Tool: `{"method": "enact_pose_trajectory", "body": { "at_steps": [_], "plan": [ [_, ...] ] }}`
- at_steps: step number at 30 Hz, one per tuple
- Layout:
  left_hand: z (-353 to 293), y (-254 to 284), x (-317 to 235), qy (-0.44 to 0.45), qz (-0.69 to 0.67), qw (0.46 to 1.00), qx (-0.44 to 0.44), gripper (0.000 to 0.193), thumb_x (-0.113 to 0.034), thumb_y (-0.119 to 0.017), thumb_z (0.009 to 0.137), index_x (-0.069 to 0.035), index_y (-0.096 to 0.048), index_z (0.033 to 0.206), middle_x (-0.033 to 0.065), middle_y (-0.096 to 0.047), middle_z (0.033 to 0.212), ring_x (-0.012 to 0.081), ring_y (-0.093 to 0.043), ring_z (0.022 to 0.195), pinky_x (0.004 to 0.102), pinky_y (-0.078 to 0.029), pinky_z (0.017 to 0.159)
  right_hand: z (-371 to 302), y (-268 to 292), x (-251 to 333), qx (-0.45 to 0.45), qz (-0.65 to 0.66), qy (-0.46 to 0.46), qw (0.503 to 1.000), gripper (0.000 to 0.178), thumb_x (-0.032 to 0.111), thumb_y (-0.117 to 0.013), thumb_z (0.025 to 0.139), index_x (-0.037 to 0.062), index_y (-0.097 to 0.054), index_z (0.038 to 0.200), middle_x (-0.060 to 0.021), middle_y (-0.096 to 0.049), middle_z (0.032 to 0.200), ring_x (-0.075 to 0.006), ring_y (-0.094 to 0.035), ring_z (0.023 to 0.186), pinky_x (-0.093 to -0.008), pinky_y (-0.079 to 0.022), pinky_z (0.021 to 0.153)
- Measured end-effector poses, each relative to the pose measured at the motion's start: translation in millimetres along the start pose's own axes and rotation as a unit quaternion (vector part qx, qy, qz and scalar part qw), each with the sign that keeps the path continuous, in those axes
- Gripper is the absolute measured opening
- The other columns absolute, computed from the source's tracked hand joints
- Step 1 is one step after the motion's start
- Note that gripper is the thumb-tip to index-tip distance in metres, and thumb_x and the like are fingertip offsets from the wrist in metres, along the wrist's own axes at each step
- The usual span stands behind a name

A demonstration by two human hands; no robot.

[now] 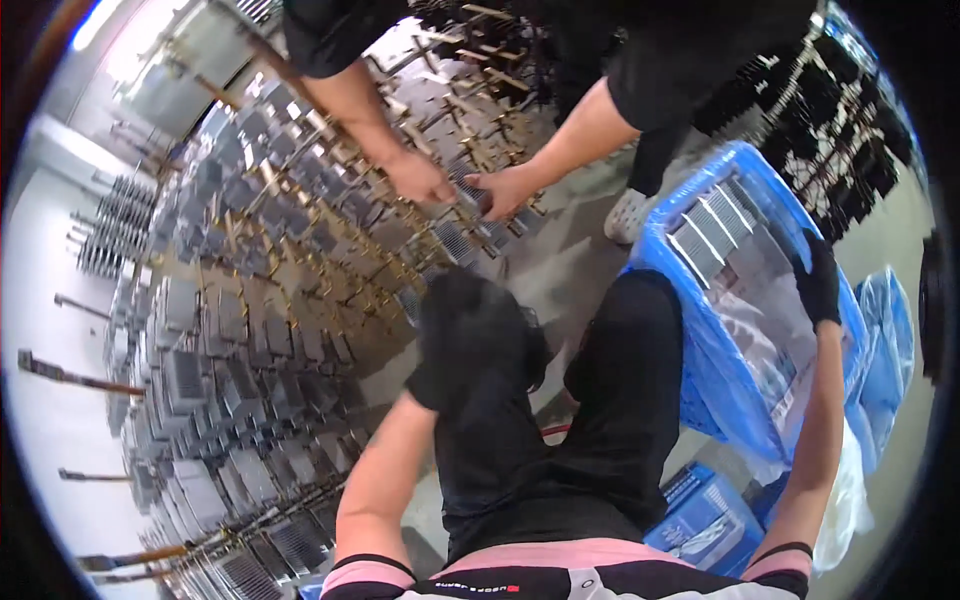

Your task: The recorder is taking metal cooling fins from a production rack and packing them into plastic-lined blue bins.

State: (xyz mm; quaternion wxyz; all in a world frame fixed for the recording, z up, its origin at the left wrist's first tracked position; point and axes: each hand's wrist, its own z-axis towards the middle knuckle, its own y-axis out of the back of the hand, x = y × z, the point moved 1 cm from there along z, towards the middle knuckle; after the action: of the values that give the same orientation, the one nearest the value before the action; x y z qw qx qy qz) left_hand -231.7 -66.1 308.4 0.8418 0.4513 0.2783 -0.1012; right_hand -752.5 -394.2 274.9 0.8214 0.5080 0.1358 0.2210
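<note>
My left hand [458, 335], in a black glove, is over my left knee, near the racks of metal parts. Motion blurs its fingers and they merge with the dark trousers. On the right side, my right hand [820, 283], also black-gloved, lies along the inner right side of a blue crate [700, 345] lined with blue plastic film. Its fingers look stretched out, with nothing visible in them. Inside the crate, finned metal heat sinks [714, 228] stand in a row at the far end, with crumpled clear plastic [755, 335] nearer me.
Racks hung with grey finned metal parts [185, 385] fill the left side, their hooks and bars sticking out. Across from me, another person's bare hands [505, 190] handle a finned piece [463, 180]. A second blue crate [715, 520] sits beside my right leg. Dark parts [840, 130] hang at far right.
</note>
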Motion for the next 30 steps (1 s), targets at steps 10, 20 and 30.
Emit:
{"method": "enact_pose_trajectory", "body": {
  "at_steps": [10,20,30],
  "plan": [
    [-138,-65,273,0.480,-0.310,0.818,-0.070,0.034,-0.030,-0.077,0.082,-0.004,-0.056,0.076,0.0029,-0.049,0.060,0.0137,-0.049,0.054,0.0349,-0.037,0.049,2,110,216,-0.043,0.163,0.052,0.984,0.025,0.008,-0.057,0.095,0.0033,-0.062,0.119,-0.0144,-0.065,0.120,-0.0287,-0.060,0.113,-0.0366,-0.044,0.099],
    [-154,-122,487,0.349,0.039,0.925,-0.142,0.043,-0.042,-0.074,0.080,-0.002,-0.061,0.086,0.0147,-0.065,0.077,0.0279,-0.061,0.066,0.0455,-0.045,0.060,-19,74,338,0.106,0.283,0.008,0.953,0.023,0.005,-0.058,0.092,0.0015,-0.065,0.113,-0.0145,-0.067,0.116,-0.0290,-0.061,0.111,-0.0380,-0.044,0.099],
    [-154,-202,464,0.414,0.191,0.890,0.008,0.062,-0.039,-0.073,0.074,-0.006,-0.057,0.125,0.0186,-0.068,0.094,0.0406,-0.063,0.092,0.0515,-0.047,0.088,-21,48,333,0.101,0.258,-0.031,0.960,0.029,0.002,-0.062,0.085,0.0008,-0.065,0.114,-0.0157,-0.066,0.117,-0.0290,-0.060,0.113,-0.0387,-0.043,0.101]
  ]
}}
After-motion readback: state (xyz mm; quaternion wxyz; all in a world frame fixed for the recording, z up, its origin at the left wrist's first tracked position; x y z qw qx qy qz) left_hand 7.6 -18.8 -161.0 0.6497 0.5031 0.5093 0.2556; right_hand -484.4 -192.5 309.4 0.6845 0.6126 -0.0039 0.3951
